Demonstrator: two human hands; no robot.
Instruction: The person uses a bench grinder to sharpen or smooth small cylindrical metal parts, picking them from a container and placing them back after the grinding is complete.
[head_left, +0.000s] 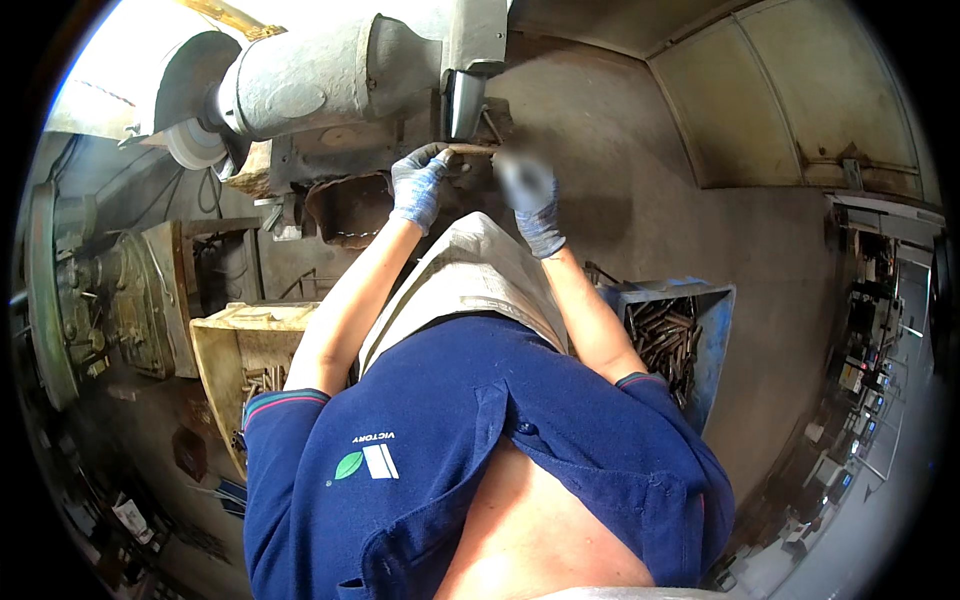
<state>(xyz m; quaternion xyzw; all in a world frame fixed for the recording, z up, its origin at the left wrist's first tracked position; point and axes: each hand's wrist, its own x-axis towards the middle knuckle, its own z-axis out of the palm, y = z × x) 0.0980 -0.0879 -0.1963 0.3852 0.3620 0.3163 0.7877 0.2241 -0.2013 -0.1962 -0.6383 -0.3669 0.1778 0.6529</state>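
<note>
Two bins flank my lap, a tan one (245, 345) at my left, a blue one (700, 330) of short metal rods (665, 340) at my right. Farther out, my gloved left hand (418, 185) pinches one end of a thin rod (470, 150); my right hand (530, 200) is blurred, so its grip I cannot tell. The rod looks stiff, light and likely slick, best held at its ends, under the machine head (465, 100).

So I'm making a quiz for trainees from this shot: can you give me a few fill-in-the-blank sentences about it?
1. Both hands wear ____ work gloves.
2. The left hand and right hand hold a thin metal rod under the ____ head of the machine.
3. The blue bin on the person's ____ side holds metal rods.

Missing words: grey; grey; right
</note>
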